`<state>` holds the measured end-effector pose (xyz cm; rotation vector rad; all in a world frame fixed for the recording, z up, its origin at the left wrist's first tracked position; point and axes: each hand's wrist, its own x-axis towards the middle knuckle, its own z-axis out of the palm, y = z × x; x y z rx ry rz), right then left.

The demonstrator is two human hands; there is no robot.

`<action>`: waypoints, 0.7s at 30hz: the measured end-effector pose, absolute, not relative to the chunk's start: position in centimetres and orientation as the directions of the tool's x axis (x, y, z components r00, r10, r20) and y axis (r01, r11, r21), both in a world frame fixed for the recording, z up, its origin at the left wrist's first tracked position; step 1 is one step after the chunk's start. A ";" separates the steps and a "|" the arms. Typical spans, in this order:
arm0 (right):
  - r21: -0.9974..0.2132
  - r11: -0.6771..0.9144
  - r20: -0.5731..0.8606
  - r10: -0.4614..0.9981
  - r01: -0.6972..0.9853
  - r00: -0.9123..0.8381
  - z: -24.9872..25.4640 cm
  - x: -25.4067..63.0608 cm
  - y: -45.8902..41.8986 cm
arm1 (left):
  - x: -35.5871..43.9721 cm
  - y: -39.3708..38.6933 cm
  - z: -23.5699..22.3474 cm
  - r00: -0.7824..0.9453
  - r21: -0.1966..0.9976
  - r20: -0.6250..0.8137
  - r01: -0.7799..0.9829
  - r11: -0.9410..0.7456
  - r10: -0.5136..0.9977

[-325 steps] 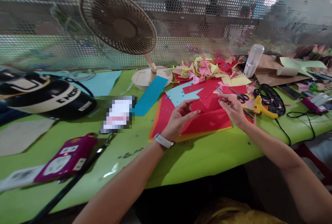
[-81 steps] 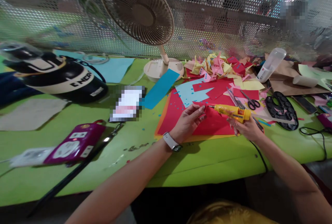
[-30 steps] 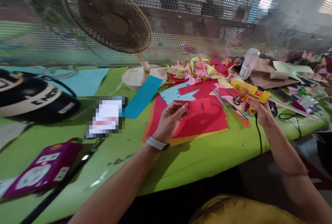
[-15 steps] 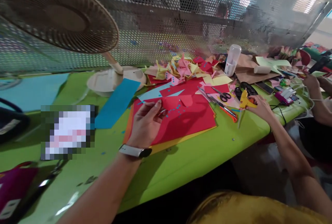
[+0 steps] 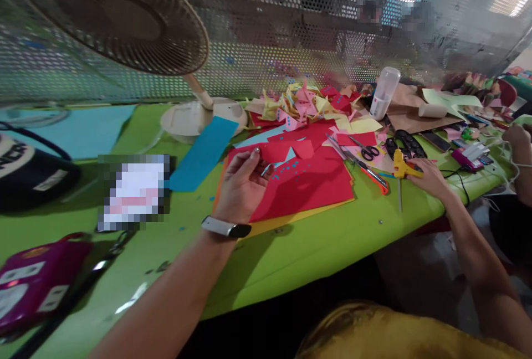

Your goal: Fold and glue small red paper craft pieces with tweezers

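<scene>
A small red paper piece is pinched in my left hand, thumb uppermost and fingers curled. The hand is over red paper sheets, with a yellow sheet edge under them. Blue paper dots lie scattered beside the fingers. My right hand grips a yellow glue gun near the table's front edge, and a pale glue stick hangs down from it. Between the two hands are black-handled scissors and an orange-handled cutter.
A fan stands on the green table, near a blue paper strip. Folded paper shapes pile up behind the sheets. A bottle, a black tape dispenser-like object and another person's hand are farther right.
The view has shifted slightly, so the table appears farther right. My left hand has risen a little with the red paper piece. My right hand still holds the glue gun.
</scene>
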<state>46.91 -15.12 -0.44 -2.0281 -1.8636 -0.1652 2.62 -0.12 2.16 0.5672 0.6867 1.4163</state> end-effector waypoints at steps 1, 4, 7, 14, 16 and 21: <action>-0.199 -0.036 0.335 0.937 0.979 0.102 -0.2 46.8 -15.2 | 2.6 -0.1 2.3 0.017 0.709 -0.108 -0.700 0.089 0.994; -0.208 -0.022 0.384 0.918 0.978 0.103 1.1 46.0 -15.0 | 2.4 -0.1 2.8 0.012 0.689 -0.125 -0.719 0.095 0.992; -0.277 -0.033 0.419 0.895 0.960 0.152 3.0 43.7 -13.5 | 2.3 0.0 3.0 0.027 0.686 -0.120 -0.720 0.102 0.992; -0.284 0.029 0.175 0.984 0.958 0.022 4.9 34.5 -5.2 | 1.7 0.7 2.9 0.011 0.655 -0.119 -0.750 0.087 0.993; -0.213 0.022 0.107 0.994 0.977 0.001 4.5 32.6 -3.2 | 1.5 1.1 2.8 -0.007 0.651 -0.120 -0.755 0.073 0.993; -0.114 -0.011 0.054 0.998 0.993 0.017 3.1 31.2 -1.3 | 1.2 1.8 2.5 -0.036 0.654 -0.088 -0.756 0.030 0.995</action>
